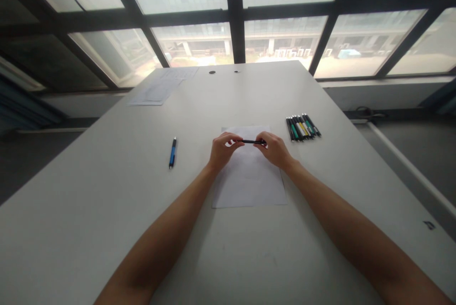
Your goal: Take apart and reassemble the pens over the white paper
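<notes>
A black pen [251, 141] lies level between my two hands, above the upper part of a white paper sheet [251, 176]. My left hand [225, 147] pinches its left end between thumb and fingers. At the right end, my right hand [272, 147] has its fingers closed on the same pen. A blue and black pen [173, 153] lies on the table to the left of the sheet. To the right, several pens [302, 127] with black, green, yellow and white parts lie side by side in a row.
The white table [124, 176] reaches to the windows. More paper sheets [160, 87] lie at its far left corner. Two small dark round spots [212, 72] show near the far edge. A small dark mark [429, 225] is near the right edge.
</notes>
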### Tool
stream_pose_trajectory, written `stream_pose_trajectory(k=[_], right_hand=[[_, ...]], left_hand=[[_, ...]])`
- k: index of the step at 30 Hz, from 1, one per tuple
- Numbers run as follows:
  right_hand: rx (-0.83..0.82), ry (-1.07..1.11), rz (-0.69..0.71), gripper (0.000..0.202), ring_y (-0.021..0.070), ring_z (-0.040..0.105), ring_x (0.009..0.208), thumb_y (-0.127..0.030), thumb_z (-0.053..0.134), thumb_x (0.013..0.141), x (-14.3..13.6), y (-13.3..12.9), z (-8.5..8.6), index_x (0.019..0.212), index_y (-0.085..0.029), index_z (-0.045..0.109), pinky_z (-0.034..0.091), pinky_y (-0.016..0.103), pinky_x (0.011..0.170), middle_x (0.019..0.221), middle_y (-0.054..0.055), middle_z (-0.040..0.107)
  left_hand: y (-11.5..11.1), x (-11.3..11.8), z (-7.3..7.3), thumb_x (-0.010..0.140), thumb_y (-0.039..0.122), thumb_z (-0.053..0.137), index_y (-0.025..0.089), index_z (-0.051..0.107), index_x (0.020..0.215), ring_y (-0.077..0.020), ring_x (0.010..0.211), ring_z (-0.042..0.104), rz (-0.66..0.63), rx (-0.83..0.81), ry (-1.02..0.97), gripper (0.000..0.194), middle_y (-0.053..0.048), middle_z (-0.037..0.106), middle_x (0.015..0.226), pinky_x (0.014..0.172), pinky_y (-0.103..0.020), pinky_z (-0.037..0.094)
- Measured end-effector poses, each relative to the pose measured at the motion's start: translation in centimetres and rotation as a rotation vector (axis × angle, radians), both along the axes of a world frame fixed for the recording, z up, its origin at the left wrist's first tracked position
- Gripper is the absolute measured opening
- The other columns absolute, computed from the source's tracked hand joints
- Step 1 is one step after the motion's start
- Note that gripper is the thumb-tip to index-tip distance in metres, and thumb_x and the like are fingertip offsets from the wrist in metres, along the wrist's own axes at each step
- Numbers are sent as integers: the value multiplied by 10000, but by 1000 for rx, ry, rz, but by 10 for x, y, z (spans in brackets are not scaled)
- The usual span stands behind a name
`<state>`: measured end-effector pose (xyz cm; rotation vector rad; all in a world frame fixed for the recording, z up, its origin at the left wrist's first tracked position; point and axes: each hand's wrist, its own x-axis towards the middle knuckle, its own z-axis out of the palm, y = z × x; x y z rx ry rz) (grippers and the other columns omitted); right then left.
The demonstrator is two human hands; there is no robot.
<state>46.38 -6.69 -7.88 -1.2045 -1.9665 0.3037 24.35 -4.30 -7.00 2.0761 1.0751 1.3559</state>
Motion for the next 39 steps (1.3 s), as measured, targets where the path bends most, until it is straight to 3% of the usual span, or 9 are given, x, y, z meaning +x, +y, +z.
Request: stream_pose_trajectory(k=[8,14,16,18,20,23,35,39], right_hand=[[30,-75,18,174,187,616,832,-303,518,981,-1,-1,2,919,-230,663,424,282,753,895,44,683],[20,-76,4,183,185,621,853,-308,512,987,0,0,1,950,-220,668,426,274,768,925,51,692],[17,-74,0,186,187,621,852,-310,513,986,0,-1,1,947,-220,670,427,276,766,928,52,693],[15,-75,-3,184,190,622,857,-310,516,985,0,-1,2,947,-219,672,428,279,768,930,55,695],[13,-76,-5,181,192,623,863,-309,518,984,0,-1,2,952,-219,672,429,282,773,930,56,695],[10,-79,1,184,189,623,864,-313,517,986,0,0,1,954,-220,673,428,279,777,931,53,695],[-6,-66,1,204,189,623,832,-315,509,985,0,-1,0,925,-221,680,424,279,749,905,55,687],[-43,2,8,155,180,621,782,-316,622,912,-1,0,-1,1037,-226,635,433,274,729,893,40,691]], left_hand=[[1,0,0,786,348,764,221,728,857,-153,750,631,-20,-11,3,151,-33,714,837,661,-285,503],[1,3,1,781,409,747,228,576,1146,-133,773,633,-12,-127,-76,441,-29,703,976,656,-246,491],[2,3,2,818,439,697,215,590,1091,-129,748,616,38,-150,-61,369,-15,687,913,649,-239,472],[3,3,2,869,466,621,190,628,911,-129,705,585,88,-151,-3,280,-4,657,796,633,-243,441],[3,2,2,913,476,545,175,614,733,-126,639,534,112,-144,65,357,5,603,674,607,-252,403],[3,2,2,913,471,545,172,584,640,-118,575,464,110,-138,113,407,21,539,584,577,-260,362],[3,2,0,837,351,668,197,665,872,-152,756,624,2,-94,51,157,-16,690,823,672,-275,466],[4,1,-2,839,316,655,205,661,889,-165,793,643,-16,-85,49,122,-29,699,863,686,-291,488]])
